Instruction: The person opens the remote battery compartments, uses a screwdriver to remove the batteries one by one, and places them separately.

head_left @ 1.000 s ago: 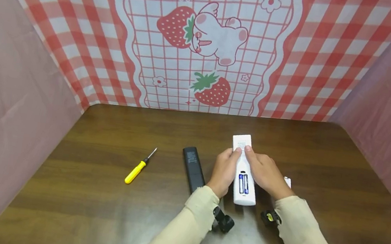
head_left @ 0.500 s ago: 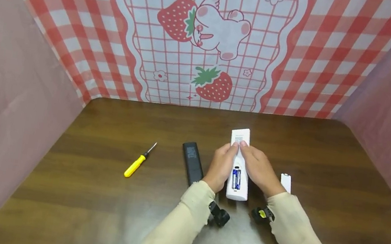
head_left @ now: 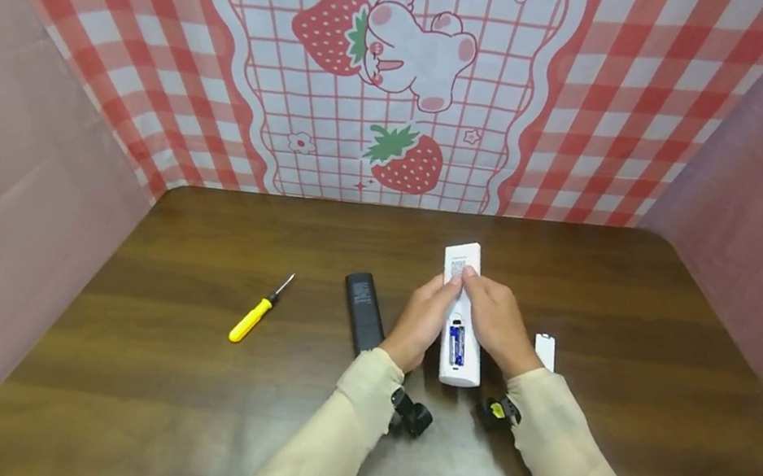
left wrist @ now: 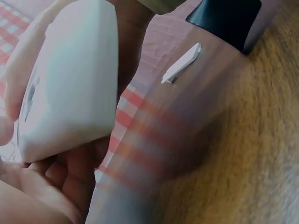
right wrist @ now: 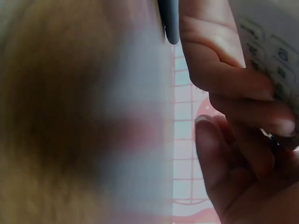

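Both hands grip a white remote control (head_left: 457,364), its back turned up and its battery bay uncovered. Two blue-and-silver batteries (head_left: 457,345) lie side by side in the bay. The left hand (head_left: 423,318) holds the left side and the right hand (head_left: 498,321) the right side, thumbs on the back near the printed label. In the right wrist view, fingers (right wrist: 243,88) curl under the button face of the remote (right wrist: 275,42). The left wrist view has its white end (left wrist: 74,84) above the left palm. A white battery cover (head_left: 545,351) lies on the table beyond the right wrist.
Left of the hands a black remote (head_left: 363,311) lies face down, its near end hidden by the left wrist. Farther left is a yellow-handled screwdriver (head_left: 252,321). The brown wooden table (head_left: 165,395) ends at a checked strawberry cloth (head_left: 407,69) behind, with pink cloth at both sides.
The head view has shifted slightly. Both hands keep their hold on the white remote, which has tilted a little. More of the battery cover shows past the right wrist.
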{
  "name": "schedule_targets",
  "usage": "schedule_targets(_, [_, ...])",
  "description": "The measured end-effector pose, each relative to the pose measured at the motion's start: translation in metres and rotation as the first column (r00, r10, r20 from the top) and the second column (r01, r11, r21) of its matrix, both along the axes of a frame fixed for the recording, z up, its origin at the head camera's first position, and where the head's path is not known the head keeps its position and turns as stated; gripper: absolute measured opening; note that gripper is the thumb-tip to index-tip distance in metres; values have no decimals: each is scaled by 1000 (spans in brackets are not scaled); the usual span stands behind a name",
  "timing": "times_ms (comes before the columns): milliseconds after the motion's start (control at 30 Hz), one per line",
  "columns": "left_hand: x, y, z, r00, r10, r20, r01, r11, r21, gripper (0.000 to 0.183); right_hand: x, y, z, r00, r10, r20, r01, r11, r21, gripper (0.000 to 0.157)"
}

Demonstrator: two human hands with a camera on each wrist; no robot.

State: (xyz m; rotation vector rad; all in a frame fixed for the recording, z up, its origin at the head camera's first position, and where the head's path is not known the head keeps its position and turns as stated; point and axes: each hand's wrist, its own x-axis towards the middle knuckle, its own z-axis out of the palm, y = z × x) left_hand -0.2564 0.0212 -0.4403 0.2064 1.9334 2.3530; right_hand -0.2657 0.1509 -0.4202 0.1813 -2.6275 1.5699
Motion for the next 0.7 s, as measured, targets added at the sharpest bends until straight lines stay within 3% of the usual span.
schedule_targets(167, [1,0,2,998,-52,-41,49,997,-57,45,-3,3,2,996,-81,-35,80,996,-28,64])
schedule_targets(300, [3,1,9,998,-51,-39,44,984,-170,48,-5,4,1,988,-149,-44,147,988,-53,66])
schedule_targets(500, [8,-6,18,996,-84,20,85,911,-405,46,-6,6,0,961,-274,-41,272,961,-48,66])
schedule_targets(600, [9,-9,19,991,-116,62,131,888,-442,46,-6,7,-1,947,-317,-45,316,948,-31,66])
schedule_targets(700, [9,-12,18,994,-98,48,109,866,-487,45,-7,7,0,946,-323,-23,322,946,-39,67])
